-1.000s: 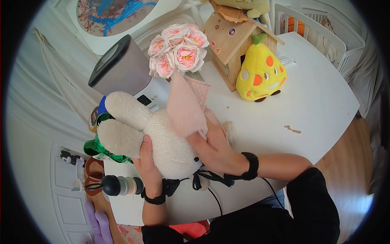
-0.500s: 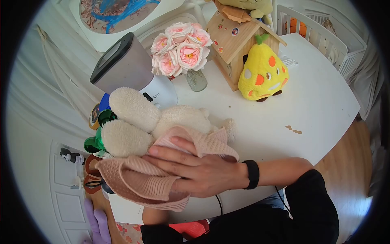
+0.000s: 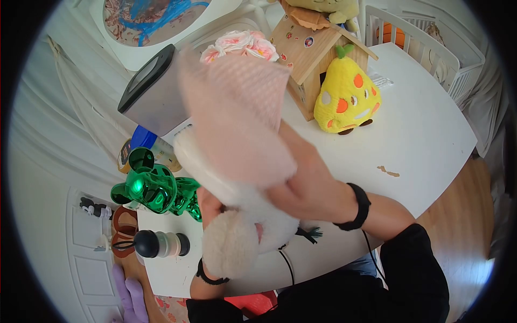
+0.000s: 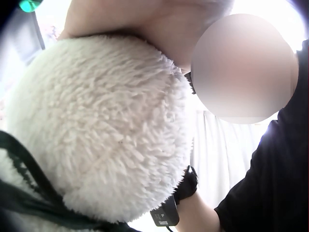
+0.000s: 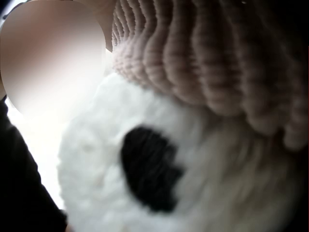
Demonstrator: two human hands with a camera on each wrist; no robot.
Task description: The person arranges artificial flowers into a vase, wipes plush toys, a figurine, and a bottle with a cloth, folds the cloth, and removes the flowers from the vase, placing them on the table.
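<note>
A cream plush toy (image 3: 231, 245) is tilted over the near left part of the table, blurred in places. The left hand (image 3: 209, 206) grips it beside its long ears, partly hidden behind the near ear. Plush fur (image 4: 106, 125) fills much of the left wrist view, with dark ribbon across its lower left. Bunched in the right hand (image 3: 312, 183) is a pink textured cloth (image 3: 237, 118), which covers part of the toy and hides some fingers. In the right wrist view, the ribbed cloth (image 5: 193, 58) lies against white fur (image 5: 96, 145) with a black patch.
A shiny green bear figure (image 3: 153, 188) and a black-topped bottle (image 3: 161, 244) stand at the left. Behind are a grey bin-like appliance (image 3: 156, 91) and pink flowers (image 3: 245, 43). A yellow plush pear (image 3: 347, 99) leans by a wooden house (image 3: 301, 51) on the white table (image 3: 425, 129).
The right hand, spread flat over the cloth half a second ago, now holds the cloth raised. The plush toy has turned and shifted nearer the person, uncovering more of the green figure and the bottle.
</note>
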